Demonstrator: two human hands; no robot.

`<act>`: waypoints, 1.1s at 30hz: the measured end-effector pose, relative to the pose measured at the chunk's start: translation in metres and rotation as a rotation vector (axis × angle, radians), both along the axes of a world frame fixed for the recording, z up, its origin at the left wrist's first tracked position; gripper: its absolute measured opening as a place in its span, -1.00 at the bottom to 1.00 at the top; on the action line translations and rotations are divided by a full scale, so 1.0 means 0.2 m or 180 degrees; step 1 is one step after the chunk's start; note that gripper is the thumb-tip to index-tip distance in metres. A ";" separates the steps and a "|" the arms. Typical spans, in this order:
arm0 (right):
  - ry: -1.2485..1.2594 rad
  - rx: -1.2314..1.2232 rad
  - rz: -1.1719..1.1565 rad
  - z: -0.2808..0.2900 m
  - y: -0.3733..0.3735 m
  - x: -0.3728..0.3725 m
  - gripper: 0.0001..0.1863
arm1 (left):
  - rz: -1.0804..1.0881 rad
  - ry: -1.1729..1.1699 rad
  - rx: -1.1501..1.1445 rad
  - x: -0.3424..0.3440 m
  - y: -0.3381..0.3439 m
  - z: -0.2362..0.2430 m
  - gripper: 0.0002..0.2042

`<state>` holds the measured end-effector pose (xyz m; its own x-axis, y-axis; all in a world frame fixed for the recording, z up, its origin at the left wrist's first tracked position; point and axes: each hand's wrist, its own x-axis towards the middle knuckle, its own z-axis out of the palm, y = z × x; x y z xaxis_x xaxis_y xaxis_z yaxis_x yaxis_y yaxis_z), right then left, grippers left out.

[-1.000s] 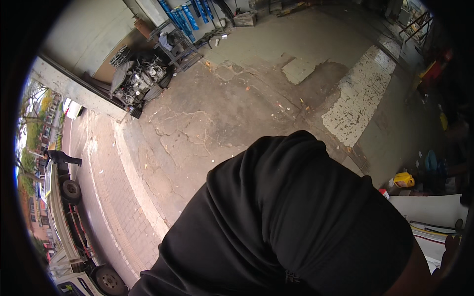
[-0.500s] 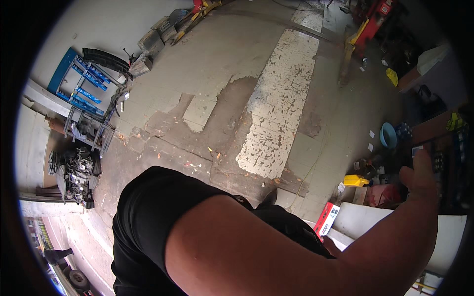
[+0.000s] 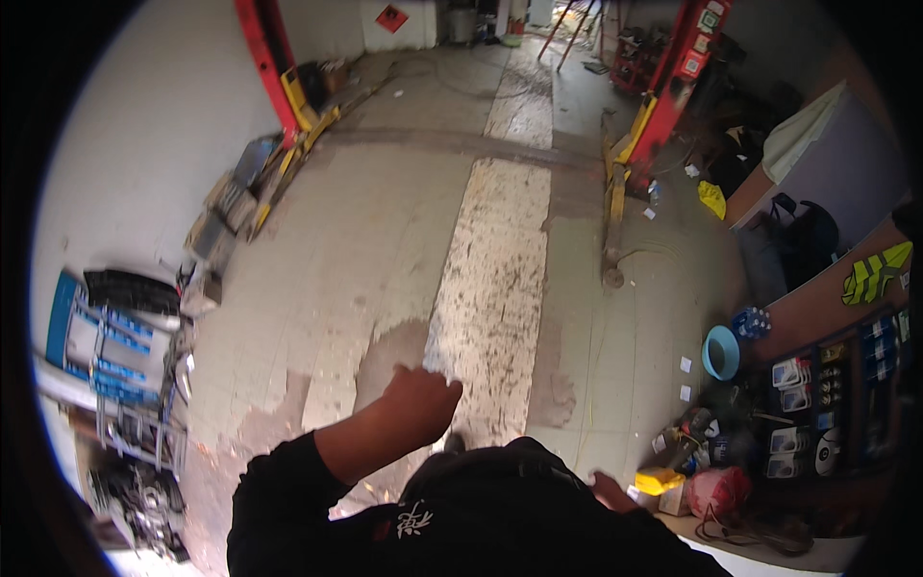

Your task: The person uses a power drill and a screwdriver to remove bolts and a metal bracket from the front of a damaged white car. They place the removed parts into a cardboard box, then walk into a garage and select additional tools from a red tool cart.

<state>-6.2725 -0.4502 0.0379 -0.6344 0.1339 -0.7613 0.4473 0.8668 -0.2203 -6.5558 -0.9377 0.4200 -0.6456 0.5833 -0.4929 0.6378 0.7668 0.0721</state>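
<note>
My left hand [image 3: 420, 404] is in front of my body, over the pale worn strip of floor [image 3: 495, 260]. Its fingers are curled closed, and whatever they may hold is hidden or too small to name. Low on the right, my right hand [image 3: 611, 489] shows only in part beside my dark clothing. Its fingers are too small and blurred to read. A yellow container [image 3: 660, 480] and a red bundle [image 3: 719, 492] lie to the right of that hand.
Red lift posts [image 3: 267, 67] [image 3: 673, 87] with yellow arms flank the floor. At right are a light blue basin [image 3: 720, 353], a rack of packaged goods [image 3: 832, 404] and a yellow safety vest [image 3: 877, 273]. Blue metal frames [image 3: 115, 341] and an engine [image 3: 144, 505] line the left wall.
My left arm has swung back from the right-hand rack to the front of my body. The view has lifted and turned, showing more of the lift posts and far end.
</note>
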 end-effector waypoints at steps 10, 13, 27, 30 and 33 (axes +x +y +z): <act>-0.1222 -0.0466 -0.0558 -0.32 0.82 -1.31 -0.36 | 0.0550 -0.1090 -0.0625 -1.99 0.17 -1.23 -0.32; -0.0609 -0.0292 -0.0070 -0.45 1.04 -2.34 -0.39 | 0.0377 -0.1716 -0.0553 -2.30 0.03 -1.52 -0.35; 0.1318 0.0027 -0.0263 -0.10 1.09 -5.96 -0.35 | -0.0066 -0.1597 -0.0712 -5.36 0.69 -1.62 -0.42; 0.0210 -0.0043 0.0656 -0.35 1.38 -5.67 -0.38 | 0.0302 -0.0969 0.0045 -6.23 1.02 -1.41 -0.41; -0.0822 -0.0282 -0.0694 -0.39 1.61 -5.55 -0.47 | 0.0627 -0.0582 0.0791 -7.01 1.26 -1.39 -0.43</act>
<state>-7.3833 -0.1279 -0.0400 -0.3830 0.1711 -0.9077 0.6706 0.7273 -0.1459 -7.9584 -0.6848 0.1413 -0.6718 0.5731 -0.4692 0.4391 0.8183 0.3709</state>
